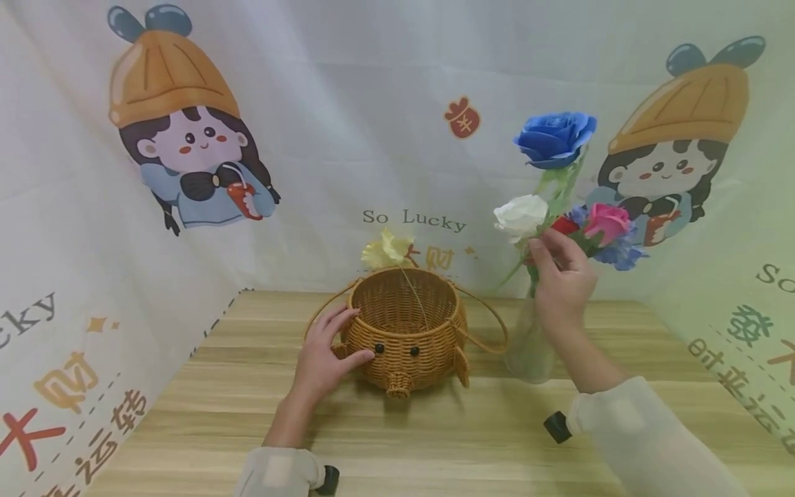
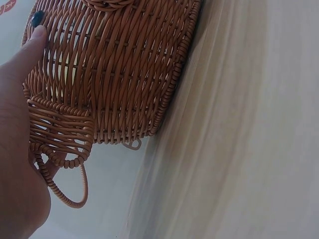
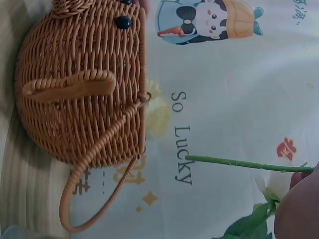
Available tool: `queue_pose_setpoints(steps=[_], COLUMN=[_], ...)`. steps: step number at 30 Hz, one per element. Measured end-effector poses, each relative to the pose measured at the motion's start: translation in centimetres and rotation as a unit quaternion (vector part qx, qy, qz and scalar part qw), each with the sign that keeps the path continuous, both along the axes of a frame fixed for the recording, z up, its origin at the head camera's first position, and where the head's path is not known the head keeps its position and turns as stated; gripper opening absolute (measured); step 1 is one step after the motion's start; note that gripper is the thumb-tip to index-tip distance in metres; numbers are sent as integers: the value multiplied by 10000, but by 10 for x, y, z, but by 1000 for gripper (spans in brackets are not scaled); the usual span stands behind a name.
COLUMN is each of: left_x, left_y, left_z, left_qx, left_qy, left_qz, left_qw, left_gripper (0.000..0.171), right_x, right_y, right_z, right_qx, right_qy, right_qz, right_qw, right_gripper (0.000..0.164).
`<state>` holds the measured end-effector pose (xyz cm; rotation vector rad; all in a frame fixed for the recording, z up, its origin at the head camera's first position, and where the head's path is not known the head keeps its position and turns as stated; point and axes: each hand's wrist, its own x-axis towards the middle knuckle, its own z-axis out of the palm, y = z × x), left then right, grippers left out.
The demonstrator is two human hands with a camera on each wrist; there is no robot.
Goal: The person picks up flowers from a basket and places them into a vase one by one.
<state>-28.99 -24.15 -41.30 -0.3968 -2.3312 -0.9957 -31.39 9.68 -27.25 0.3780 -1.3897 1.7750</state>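
Observation:
A brown wicker basket (image 1: pixel 404 359) with black bead eyes, a snout and side ears stands on the table. My left hand (image 1: pixel 326 345) holds its left side, fingertips at the rim and thumb (image 2: pixel 34 47) on the front near an eye. A yellow flower (image 1: pixel 388 250) leans above the back rim, its thin stem running down inside. My right hand (image 1: pixel 565 283) pinches a green flower stem (image 3: pixel 239 163) above a clear vase (image 1: pixel 531 348); which bloom it carries I cannot tell. Around those fingers are a white rose (image 1: pixel 522 215), a blue rose (image 1: pixel 555 140), a red bloom (image 1: pixel 564 225) and a pink rose (image 1: pixel 607 222).
The basket's looped handle (image 1: pixel 487 310) hangs out on the right, between basket and vase. Blue-violet blossoms (image 1: pixel 621 252) spread beside the pink rose. A printed white cloth (image 1: pixel 323 138) rises behind and along both sides of the wooden table (image 1: pixel 435 449).

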Motion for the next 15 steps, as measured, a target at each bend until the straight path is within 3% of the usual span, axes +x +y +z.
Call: queue_pose_setpoints(steps=[8,15], left_x=[-1,0], left_y=[1,1], left_z=[0,-1], left_qx=[21,29], left_qy=[28,8], left_qz=[-16,-20], left_qw=[10000,10000], left_gripper=[73,72], right_x=[1,0], right_y=[23,41], right_z=[5,7], right_qx=[-69,95], right_qy=[183,-106], right_qz=[-505,-1058], right_qw=[9985,9943], right_gripper=[7,9])
